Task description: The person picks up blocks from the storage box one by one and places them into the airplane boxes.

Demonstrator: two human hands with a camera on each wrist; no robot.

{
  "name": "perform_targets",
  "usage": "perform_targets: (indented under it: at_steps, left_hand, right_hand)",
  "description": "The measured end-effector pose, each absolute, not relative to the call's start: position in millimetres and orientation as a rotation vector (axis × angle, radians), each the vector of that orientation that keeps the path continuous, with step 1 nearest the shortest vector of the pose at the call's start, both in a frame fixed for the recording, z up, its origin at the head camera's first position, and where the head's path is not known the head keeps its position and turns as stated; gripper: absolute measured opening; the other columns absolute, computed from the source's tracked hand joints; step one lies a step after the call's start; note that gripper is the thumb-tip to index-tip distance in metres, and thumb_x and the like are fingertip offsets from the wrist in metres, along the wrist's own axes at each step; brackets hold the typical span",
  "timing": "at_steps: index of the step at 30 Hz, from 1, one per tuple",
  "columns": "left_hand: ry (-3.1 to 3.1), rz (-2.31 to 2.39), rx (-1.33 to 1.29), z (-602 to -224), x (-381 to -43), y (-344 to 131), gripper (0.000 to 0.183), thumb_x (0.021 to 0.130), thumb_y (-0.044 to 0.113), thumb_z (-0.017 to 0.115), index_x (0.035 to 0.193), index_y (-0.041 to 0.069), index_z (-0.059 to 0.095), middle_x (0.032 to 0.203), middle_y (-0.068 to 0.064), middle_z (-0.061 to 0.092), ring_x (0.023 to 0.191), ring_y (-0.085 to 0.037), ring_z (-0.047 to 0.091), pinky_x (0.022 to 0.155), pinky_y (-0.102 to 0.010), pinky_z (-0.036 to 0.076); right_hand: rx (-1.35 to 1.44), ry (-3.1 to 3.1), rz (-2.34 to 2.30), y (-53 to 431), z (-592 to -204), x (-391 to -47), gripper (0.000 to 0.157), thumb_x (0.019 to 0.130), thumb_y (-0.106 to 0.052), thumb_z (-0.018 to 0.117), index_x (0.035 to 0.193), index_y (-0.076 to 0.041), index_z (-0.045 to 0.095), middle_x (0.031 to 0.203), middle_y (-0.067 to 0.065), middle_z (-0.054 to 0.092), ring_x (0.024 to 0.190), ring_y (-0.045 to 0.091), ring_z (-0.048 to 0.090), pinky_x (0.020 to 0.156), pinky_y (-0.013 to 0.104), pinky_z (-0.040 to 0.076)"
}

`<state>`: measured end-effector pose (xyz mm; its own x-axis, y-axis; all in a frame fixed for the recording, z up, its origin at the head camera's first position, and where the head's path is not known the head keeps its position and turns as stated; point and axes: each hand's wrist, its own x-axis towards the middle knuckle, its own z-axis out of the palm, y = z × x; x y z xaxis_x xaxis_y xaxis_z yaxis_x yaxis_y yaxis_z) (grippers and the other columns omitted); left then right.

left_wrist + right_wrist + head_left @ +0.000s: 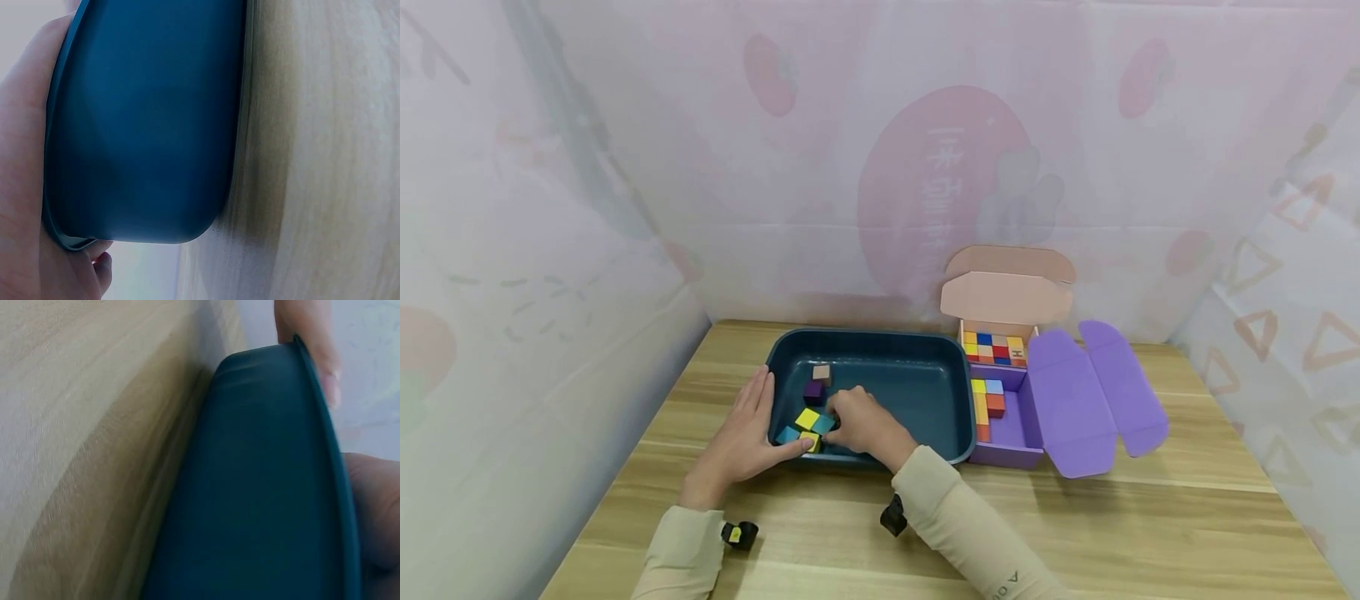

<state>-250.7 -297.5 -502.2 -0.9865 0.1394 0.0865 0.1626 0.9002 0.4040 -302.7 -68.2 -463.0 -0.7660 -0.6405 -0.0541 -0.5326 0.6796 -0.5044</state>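
Observation:
The dark teal tray (917, 400) stands on the wooden table, with several small cubes at its left end. My left hand (741, 437) rests on the tray's left front corner, fingers straight along the rim. Its thumb reaches over the front edge to a yellow cube (809, 443). Inside the tray, my right hand (867, 425) has its fingers curled down and pinches a teal cube (823, 423). Another yellow cube (807, 418) and a second teal cube (787, 435) lie beside it. Farther back are a dark purple cube (814, 392) and a pale wooden cube (822, 373).
Right of the tray, an open purple box (1011, 457) holds several coloured blocks along its left side; its lid (1071, 408) spreads rightward. Behind it an open peach box (1006, 296) contains rows of coloured blocks. A printed cloth wall (820, 208) rises behind the table (820, 533).

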Motion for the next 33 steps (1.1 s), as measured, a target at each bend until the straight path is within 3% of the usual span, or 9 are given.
perform_targets:
  at_steps: [20, 33]
  left_hand:
    - [-3.016, -0.653, -0.241, -503, -251, -299, 0.133, 0.083, 0.078, 0.069, 0.168, -0.002, 0.006, 0.179, -0.020, 0.000, 0.166, -0.043, 0.006, 0.130, -0.068, 0.017]
    - [-3.016, -0.652, -0.230, -504, -253, -301, 0.135, 0.082, 0.079, 0.070, 0.169, -0.001, 0.006, 0.179, -0.018, -0.001, 0.166, -0.043, 0.006, 0.131, -0.068, 0.015]
  right_hand:
    - [-0.894, 2.692, -0.701, -62, -459, -306, 0.027, 0.094, -0.022, 0.082, 0.117, -0.007, 0.078, 0.104, 0.003, 0.077, 0.072, 0.007, 0.060, 0.070, 0.019, 0.057]
    - [-0.865, 2.677, -0.803, -13, -429, -311, 0.033, 0.095, -0.020, 0.080, 0.125, -0.007, 0.075, 0.122, 0.008, 0.076, 0.098, 0.019, 0.070, 0.093, 0.036, 0.065]
